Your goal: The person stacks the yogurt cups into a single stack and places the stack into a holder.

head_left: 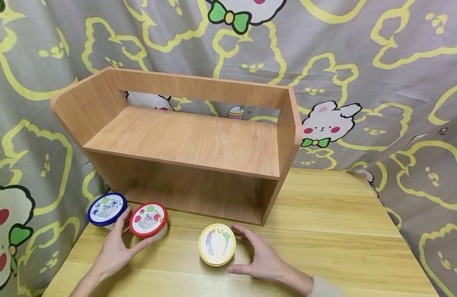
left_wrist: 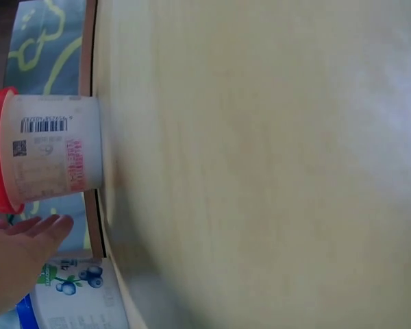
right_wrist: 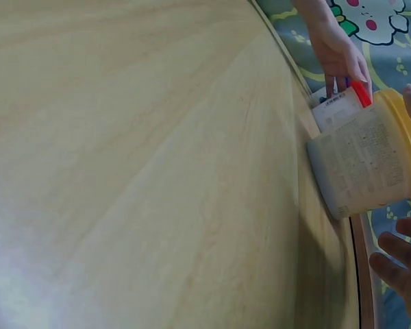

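Three round tubs stand on the wooden table. My left hand [head_left: 115, 251] is beside the red-lidded tub [head_left: 148, 219], its thumb near the front rim and its fingers reaching between that tub and the blue-lidded tub [head_left: 107, 208]. In the left wrist view a gap shows between those fingers [left_wrist: 44, 232] and the red-lidded tub's side. To the right, my right hand [head_left: 265, 256] is spread at the right side of the yellow-lidded tub [head_left: 217, 244], thumb in front and fingers behind. The right wrist view shows those fingers [right_wrist: 397, 257] apart from its pale wall.
A two-tier wooden shelf [head_left: 184, 138] stands on the table behind the tubs, its lower compartment facing forward. Bare tabletop [head_left: 336, 231] extends to the right. A grey curtain [head_left: 366, 82] with yellow outlines and rabbit prints hangs behind and at both sides.
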{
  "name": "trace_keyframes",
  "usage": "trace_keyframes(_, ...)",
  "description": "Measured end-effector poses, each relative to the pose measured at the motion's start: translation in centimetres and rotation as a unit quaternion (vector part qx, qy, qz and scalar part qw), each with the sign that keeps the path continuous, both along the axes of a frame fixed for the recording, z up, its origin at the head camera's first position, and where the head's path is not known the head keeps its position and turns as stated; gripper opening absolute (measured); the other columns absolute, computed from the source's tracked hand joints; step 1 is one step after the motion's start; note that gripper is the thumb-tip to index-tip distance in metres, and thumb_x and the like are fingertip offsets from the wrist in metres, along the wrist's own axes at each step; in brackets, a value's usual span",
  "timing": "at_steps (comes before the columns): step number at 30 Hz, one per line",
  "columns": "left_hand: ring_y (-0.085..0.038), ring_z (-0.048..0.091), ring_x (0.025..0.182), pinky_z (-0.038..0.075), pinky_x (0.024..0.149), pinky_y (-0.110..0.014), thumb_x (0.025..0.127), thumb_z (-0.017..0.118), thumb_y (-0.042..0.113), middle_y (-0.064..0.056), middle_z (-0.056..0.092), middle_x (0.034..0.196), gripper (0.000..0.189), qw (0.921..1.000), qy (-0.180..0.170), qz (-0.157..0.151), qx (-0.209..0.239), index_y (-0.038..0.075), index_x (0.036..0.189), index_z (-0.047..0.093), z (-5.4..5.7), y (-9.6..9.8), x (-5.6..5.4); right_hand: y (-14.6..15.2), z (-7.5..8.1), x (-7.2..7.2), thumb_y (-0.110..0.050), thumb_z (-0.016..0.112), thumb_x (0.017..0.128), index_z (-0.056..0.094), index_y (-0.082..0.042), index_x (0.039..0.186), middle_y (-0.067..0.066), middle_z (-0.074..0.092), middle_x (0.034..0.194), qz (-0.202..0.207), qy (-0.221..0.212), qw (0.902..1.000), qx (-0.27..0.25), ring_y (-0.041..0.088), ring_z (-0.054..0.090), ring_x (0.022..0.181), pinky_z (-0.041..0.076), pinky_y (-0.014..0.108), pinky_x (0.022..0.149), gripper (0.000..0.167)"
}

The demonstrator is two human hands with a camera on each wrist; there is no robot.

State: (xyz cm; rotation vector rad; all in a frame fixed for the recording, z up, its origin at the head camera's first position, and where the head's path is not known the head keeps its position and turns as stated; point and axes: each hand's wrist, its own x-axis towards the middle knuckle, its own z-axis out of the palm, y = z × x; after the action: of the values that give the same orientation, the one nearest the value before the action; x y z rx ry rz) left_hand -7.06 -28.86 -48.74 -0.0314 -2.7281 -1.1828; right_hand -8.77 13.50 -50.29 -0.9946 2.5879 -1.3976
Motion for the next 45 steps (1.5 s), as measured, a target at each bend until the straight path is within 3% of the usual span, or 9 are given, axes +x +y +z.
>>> trace_keyframes(10, -0.048, 0.054, 0.133, 0.028, 0.092, 0.010, 0.079, 0.094, 0.032, -0.032, 0.048, 0.153, 0.115, 0.9998, -0.022, 0.006, 0.001, -0.002, 0.163, 0.024, 0.0, -0.1, -0.3, -1.1, 0.0, -0.7, -0.046, 0.096, 0.074, 0.041, -0.006, 0.159, 0.002, 0.063, 0.149, 0.009, -0.045, 0.9989, -0.006, 0.019, 0.065, 0.132, 0.055, 0.038, 0.114, 0.109)
trace_keyframes(17, -0.040, 0.058, 0.126, 0.035, 0.088, 0.005, 0.079, 0.094, 0.034, -0.027, 0.056, 0.145, 0.104, 0.9996, -0.024, 0.012, -0.006, 0.000, 0.157, 0.034, 0.1, 0.0, -0.4, -1.4, 0.0, -0.9, -0.046, 0.096, 0.073, 0.044, -0.012, 0.158, -0.004, 0.065, 0.147, 0.003, -0.069, 0.9976, -0.001, 0.011, 0.067, 0.124, 0.057, 0.033, 0.109, 0.106)
trace_keyframes(20, -0.017, 0.059, 0.121, 0.039, 0.088, 0.002, 0.079, 0.094, 0.034, -0.025, 0.059, 0.142, 0.102, 0.9996, -0.020, 0.015, -0.009, 0.001, 0.156, 0.036, 0.0, 0.0, -0.4, -1.5, 0.0, -0.9, -0.046, 0.096, 0.073, 0.048, -0.014, 0.156, -0.005, 0.065, 0.146, 0.003, -0.068, 0.9977, -0.003, 0.008, 0.067, 0.121, 0.057, 0.032, 0.107, 0.101)
trace_keyframes(23, 0.014, 0.048, 0.113, 0.040, 0.087, 0.002, 0.079, 0.095, 0.034, -0.023, 0.060, 0.140, 0.099, 0.9997, -0.016, 0.017, -0.008, 0.002, 0.154, 0.038, -0.2, -0.2, -0.5, -1.6, 0.0, -1.0, -0.046, 0.096, 0.073, 0.050, -0.018, 0.154, -0.006, 0.066, 0.145, 0.006, -0.069, 0.9976, -0.007, 0.007, 0.067, 0.120, 0.058, 0.031, 0.107, 0.098)
trace_keyframes(26, 0.028, 0.037, 0.105, 0.041, 0.087, 0.002, 0.079, 0.095, 0.033, -0.023, 0.061, 0.138, 0.098, 0.9998, -0.011, 0.018, -0.003, 0.001, 0.153, 0.040, -0.3, -0.2, -0.7, -1.6, 0.0, -1.0, -0.046, 0.096, 0.074, 0.050, -0.021, 0.154, -0.006, 0.066, 0.145, 0.006, -0.070, 0.9975, -0.009, 0.006, 0.067, 0.120, 0.058, 0.031, 0.107, 0.096)
trace_keyframes(45, 0.027, 0.040, 0.105, 0.044, 0.087, 0.001, 0.076, 0.097, 0.031, -0.026, 0.063, 0.137, 0.097, 0.9998, -0.009, 0.011, 0.013, 0.000, 0.151, 0.043, 0.2, 0.3, -0.8, -1.5, -0.4, -1.1, -0.043, 0.096, 0.074, 0.051, -0.021, 0.153, -0.004, 0.067, 0.144, 0.010, -0.071, 0.9972, -0.023, 0.004, 0.067, 0.117, 0.059, 0.029, 0.104, 0.093)
